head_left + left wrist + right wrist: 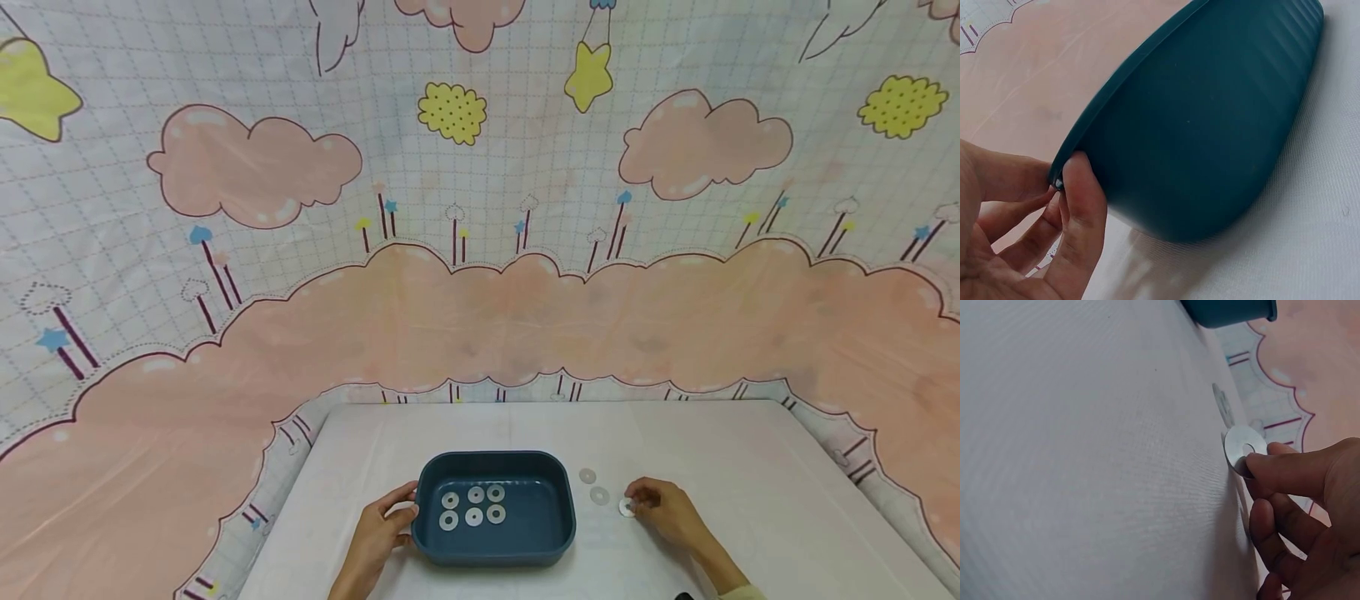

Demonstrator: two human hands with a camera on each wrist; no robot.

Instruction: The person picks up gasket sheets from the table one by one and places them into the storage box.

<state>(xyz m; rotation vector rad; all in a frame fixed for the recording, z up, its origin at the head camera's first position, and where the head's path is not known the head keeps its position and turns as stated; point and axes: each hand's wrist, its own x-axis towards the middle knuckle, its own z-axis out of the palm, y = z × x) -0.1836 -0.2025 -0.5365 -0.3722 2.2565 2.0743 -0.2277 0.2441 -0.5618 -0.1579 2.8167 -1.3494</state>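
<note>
A dark blue rectangular plastic tray (536, 546) sits on the white table. My left hand (374, 536) holds its left side, with the thumb and fingers at the rim in the left wrist view. Several flat metal washers (496, 514) lie in two short rows on the left part of the tray floor. To the right of the tray, my right hand (670, 512) pinches a washer (1239, 445) between thumb and fingers, tilted up in the right wrist view. Two more washers (599, 496) lie on the table between the tray and this hand.
The white-covered table (780, 492) runs back to a patterned cloth (510, 325) with pink clouds and stars, which hangs behind and spreads around both sides. A small dark object (684, 596) shows at the bottom edge near the right forearm.
</note>
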